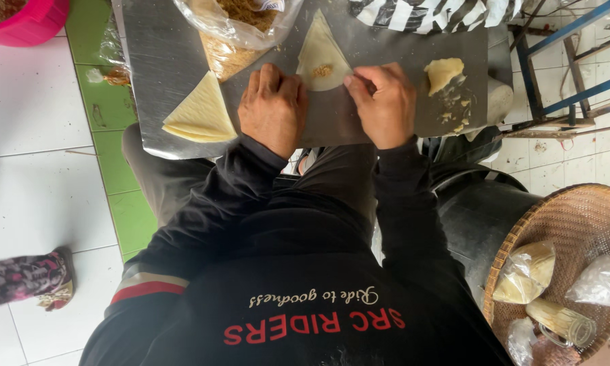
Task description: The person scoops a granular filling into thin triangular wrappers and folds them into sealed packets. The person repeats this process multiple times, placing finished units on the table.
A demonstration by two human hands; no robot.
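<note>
A pale triangular pastry sheet (pixel 322 47) lies on a metal tray (pixel 163 54) with a small dab of brown filling (pixel 322 70) near its lower edge. My left hand (pixel 273 105) rests on the tray, its fingertips touching the sheet's lower left edge. My right hand (pixel 384 102) presses its fingertips on the lower right corner of the same sheet. Neither hand lifts anything. A stack of triangular pastry sheets (pixel 200 114) sits to the left of my left hand.
A clear bag of brown filling (pixel 240 27) lies at the tray's top. A lump of yellow paste (pixel 442 72) sits at the right. A woven basket (pixel 576 224) with plastic packets stands lower right, a pink bowl (pixel 27 20) upper left, another person's foot (pixel 27 278) at left.
</note>
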